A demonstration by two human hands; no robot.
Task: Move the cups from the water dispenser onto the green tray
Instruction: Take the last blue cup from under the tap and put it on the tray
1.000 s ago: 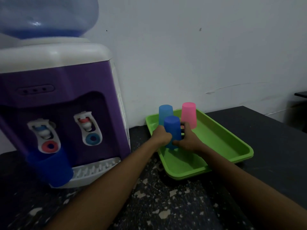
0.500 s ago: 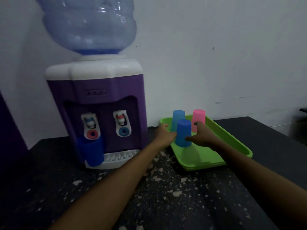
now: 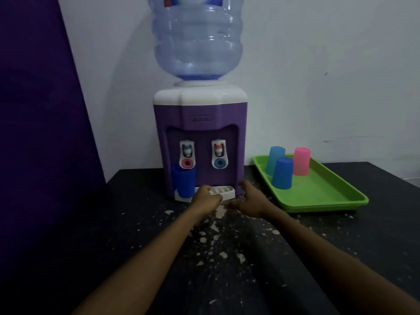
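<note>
A purple and white water dispenser (image 3: 200,123) stands on the dark table. One dark blue cup (image 3: 183,184) sits upright on its drip tray under the left tap. The green tray (image 3: 322,196) to the right holds three upside-down cups: a dark blue cup (image 3: 282,173) in front, a light blue cup (image 3: 275,159) behind it and a pink cup (image 3: 301,161) at the back right. My left hand (image 3: 206,196) is loosely curled just right of the cup at the dispenser, holding nothing. My right hand (image 3: 248,197) hovers open by the dispenser's right front corner.
A large clear water bottle (image 3: 196,37) tops the dispenser. A white drip tray (image 3: 223,192) juts out at its base. A purple panel (image 3: 38,110) fills the left. The dark table (image 3: 227,258) is speckled with pale flecks; a white wall is behind.
Both hands let go of the dark blue cup on the tray and drew back left to the dispenser's base. The view pulled back and shifted left.
</note>
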